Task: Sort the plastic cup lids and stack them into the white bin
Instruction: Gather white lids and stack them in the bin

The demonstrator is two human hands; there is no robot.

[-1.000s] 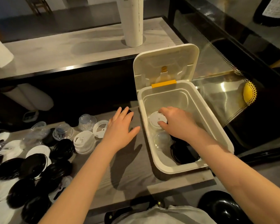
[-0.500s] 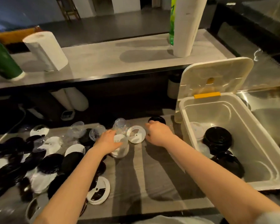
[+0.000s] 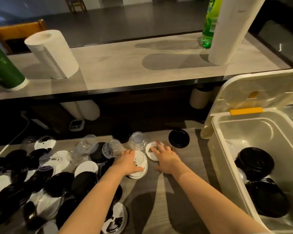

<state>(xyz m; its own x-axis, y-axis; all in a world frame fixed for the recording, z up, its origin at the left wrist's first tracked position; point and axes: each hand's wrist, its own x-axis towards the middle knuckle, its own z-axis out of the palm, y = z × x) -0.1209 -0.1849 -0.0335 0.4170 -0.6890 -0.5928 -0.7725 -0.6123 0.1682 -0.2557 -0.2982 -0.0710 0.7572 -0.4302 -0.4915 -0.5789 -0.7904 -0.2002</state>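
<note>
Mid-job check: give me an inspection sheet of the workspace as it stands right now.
Surface: grey wood-grain counter, bare between the hands and the bin.
Job's things: white bin at right, lid open, black lids inside; white lid stack; flat white lid; black lid stack; clear dome lids.
Clutter: mixed black and white lids heaped at left.
Grippers: left hand grips the white lid stack; right hand rests spread fingers on the flat white lid.
Cables: one cable at far left, below the raised shelf.
Surroundings: the raised shelf bears paper towel rolls and a green bottle.
</note>
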